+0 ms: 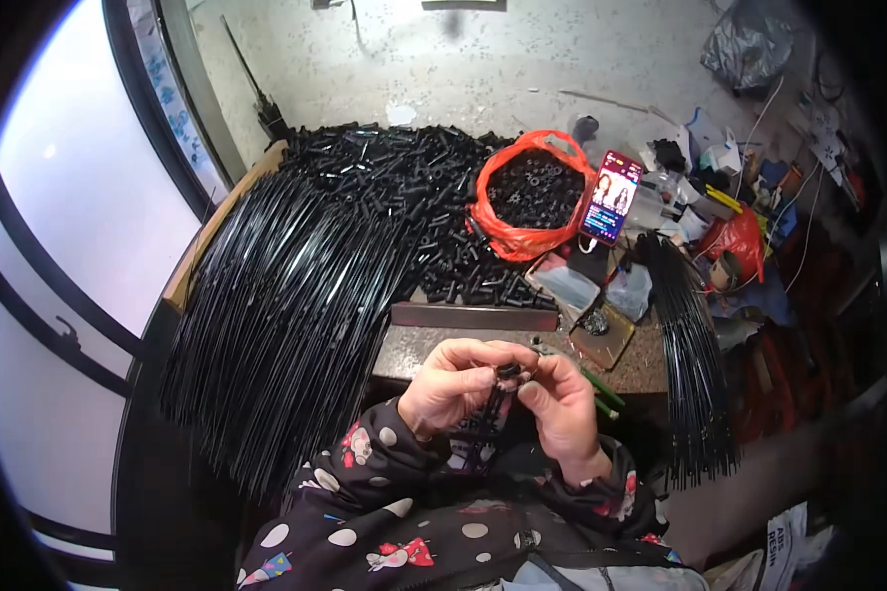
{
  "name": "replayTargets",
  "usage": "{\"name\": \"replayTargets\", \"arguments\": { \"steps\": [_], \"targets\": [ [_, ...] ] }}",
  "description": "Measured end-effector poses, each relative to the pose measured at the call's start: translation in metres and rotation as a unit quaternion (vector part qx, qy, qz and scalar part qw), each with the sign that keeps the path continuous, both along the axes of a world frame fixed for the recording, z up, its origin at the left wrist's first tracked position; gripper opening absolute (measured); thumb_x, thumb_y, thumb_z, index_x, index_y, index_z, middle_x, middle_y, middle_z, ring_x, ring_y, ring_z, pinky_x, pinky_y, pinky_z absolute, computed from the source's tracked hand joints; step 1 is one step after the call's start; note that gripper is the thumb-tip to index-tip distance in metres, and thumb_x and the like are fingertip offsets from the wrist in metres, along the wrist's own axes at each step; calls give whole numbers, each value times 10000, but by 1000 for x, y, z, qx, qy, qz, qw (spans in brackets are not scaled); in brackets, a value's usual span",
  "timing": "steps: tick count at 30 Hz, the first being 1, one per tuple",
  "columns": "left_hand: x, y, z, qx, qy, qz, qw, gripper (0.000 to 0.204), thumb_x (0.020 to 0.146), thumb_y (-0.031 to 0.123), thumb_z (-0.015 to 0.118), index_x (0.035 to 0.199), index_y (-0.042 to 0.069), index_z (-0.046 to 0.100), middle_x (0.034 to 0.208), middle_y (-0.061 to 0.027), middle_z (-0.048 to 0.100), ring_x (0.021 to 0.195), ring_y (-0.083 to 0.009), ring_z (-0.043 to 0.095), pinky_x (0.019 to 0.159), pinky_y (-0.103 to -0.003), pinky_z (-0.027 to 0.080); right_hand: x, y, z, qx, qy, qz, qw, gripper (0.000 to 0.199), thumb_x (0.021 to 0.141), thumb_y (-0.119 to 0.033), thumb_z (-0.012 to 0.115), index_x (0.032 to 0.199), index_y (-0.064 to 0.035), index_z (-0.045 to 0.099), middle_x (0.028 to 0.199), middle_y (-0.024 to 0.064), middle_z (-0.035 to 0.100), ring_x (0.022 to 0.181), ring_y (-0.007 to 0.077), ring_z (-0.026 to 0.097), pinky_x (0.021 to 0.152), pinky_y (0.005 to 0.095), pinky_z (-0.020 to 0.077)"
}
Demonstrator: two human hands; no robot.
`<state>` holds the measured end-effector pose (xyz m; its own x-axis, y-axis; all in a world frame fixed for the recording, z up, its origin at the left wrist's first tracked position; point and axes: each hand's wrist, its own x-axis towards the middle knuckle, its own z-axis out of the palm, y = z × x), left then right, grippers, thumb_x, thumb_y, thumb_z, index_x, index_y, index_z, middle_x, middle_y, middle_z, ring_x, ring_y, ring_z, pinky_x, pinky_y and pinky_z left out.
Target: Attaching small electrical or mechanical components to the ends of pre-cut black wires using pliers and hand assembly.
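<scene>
My left hand (451, 388) and my right hand (564, 406) meet in front of my body, just off the table's near edge. Between their fingertips they pinch a small round black plastic piece (509, 370). Thin dark strands (483, 419) hang beneath it, and I cannot make out how they join it. Curled fingers partly cover the piece. Beyond the hands lies a heap of short black tubular parts (365, 163). A red plastic bag (520, 243), open at the top, holds many small black rings.
Long thin black rods (276, 305) drape over the table's left side; a smaller bundle (682, 355) hangs at the right. A flat bar (473, 316) lies along the stone tabletop (414, 360). A lit phone (612, 197) leans by the bag. Mixed clutter and a red bag (739, 246) fill the right.
</scene>
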<state>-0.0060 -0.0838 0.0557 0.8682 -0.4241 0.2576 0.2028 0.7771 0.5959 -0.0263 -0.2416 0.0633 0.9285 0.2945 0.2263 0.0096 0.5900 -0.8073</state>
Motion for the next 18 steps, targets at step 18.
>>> {"name": "replayTargets", "arguments": {
  "steps": [18],
  "targets": [
    [0, 7, 7, 41, -68, -8, 997, 130, 819, 31, 579, 932, -32, 591, 1043, -155, 525, 918, -221, 560, 667, -322, 525, -3, 3, 0, 4, -12, 0, 1000, 175, 818, -26, 608, 942, -11, 486, 866, 48, 569, 752, 124, 572, 695, 250, 485]
  ]
}}
